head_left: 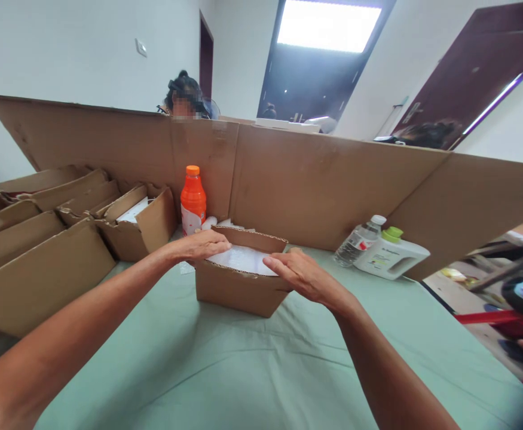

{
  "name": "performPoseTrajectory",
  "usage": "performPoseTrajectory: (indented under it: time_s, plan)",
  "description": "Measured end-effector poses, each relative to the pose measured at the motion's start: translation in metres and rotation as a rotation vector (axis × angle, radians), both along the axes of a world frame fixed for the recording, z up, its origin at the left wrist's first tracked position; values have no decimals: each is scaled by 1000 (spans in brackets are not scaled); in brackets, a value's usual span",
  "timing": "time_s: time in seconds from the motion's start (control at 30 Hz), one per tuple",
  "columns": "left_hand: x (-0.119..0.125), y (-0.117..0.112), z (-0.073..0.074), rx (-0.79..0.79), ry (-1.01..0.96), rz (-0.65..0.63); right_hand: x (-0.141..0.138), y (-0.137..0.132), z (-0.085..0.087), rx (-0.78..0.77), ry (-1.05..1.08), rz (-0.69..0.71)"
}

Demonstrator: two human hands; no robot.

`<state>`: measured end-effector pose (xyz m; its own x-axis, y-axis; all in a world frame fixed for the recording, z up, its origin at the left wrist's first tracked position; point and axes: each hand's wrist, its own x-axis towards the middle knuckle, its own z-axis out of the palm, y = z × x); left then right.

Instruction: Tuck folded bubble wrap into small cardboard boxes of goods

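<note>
A small open cardboard box [238,292] stands on the green cloth straight in front of me, with bubble wrap [238,259] filling its top. My left hand [204,245] grips the box at its left rim. On the opposite side my right hand [300,275] clasps the right rim, its thumb lying over the top edge near the bubble wrap. The outer fingers of both hands are partly hidden behind the box's sides. White packing pieces [225,223] lie just behind the box.
Several open cardboard boxes [41,275] stand at the left. An orange bottle [193,200] is behind my left hand. At the right are a clear water bottle [357,242] and a white jug [391,257] with a green cap. A cardboard partition [315,185] runs along the back; people sit beyond it.
</note>
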<state>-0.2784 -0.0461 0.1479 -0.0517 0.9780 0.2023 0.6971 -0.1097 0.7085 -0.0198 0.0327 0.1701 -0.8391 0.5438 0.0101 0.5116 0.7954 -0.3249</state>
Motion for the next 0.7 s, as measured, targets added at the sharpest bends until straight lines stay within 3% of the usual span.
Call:
performPoseTrajectory:
  time_s: [0.17, 0.33, 0.43, 0.53, 0.6, 0.7]
  plan:
    - [6, -7, 2, -175, 69, -208, 3, -9, -5, -1, -61, 34]
    - [15, -9, 6, -162, 98, -175, 4, -11, -5, -2, 49, -24]
    - [19, -26, 8, -46, 77, -46, 19, -16, -9, 29, 414, -136]
    - [20, -56, 0, 261, -4, 198, 45, -18, -25, 41, 791, -307]
    - [16, -76, -17, 444, -57, 378, 63, -16, -44, 12, 877, -422]
    - [7, -94, -55, 476, -190, 591, 79, -12, -77, -103, 812, -513]
